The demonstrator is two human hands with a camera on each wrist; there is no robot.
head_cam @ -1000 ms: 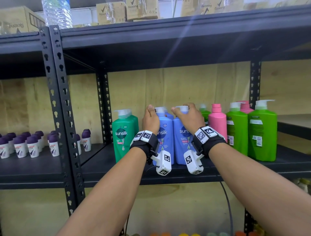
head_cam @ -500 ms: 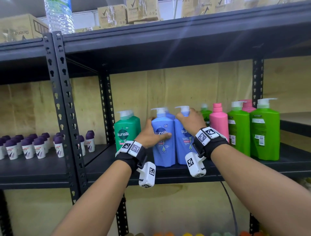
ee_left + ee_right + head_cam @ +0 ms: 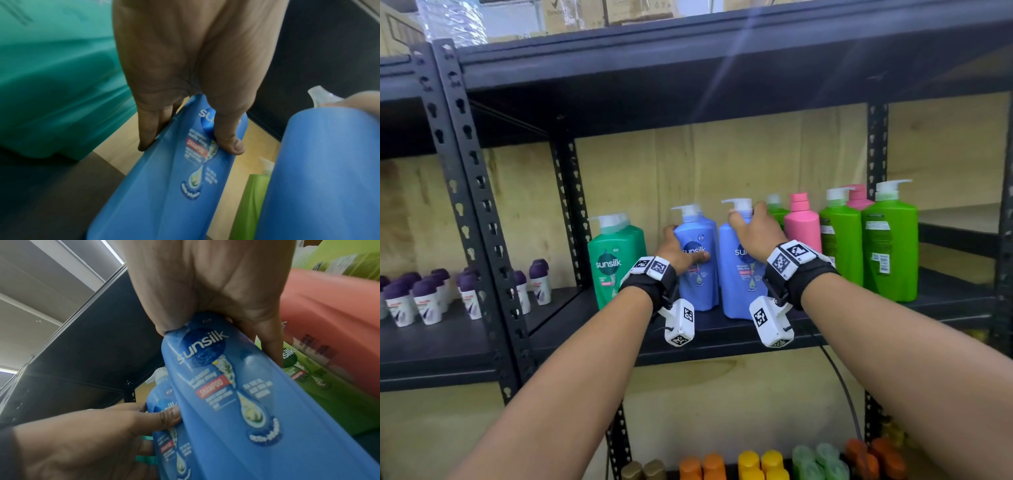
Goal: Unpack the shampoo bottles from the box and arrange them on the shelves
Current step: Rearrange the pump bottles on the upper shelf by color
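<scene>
The black metal shelf (image 3: 722,329) carries a row of pump bottles. Near its front edge stand two blue Sunsilk shampoo bottles, between a teal Sunsilk bottle (image 3: 616,263) and a pink bottle (image 3: 802,222). The step looks like squaring these two up: keep both upright, labels facing forward, bases flat, and slide rather than lift so neighbours do not topple.

The left blue bottle (image 3: 697,274) is clasped around its body by the left hand (image 3: 678,255), thumb across the label and fingers along its side. The right blue bottle (image 3: 739,284) is gripped at the shoulder by the right hand (image 3: 755,233), fingers curled over it below the pump.
</scene>
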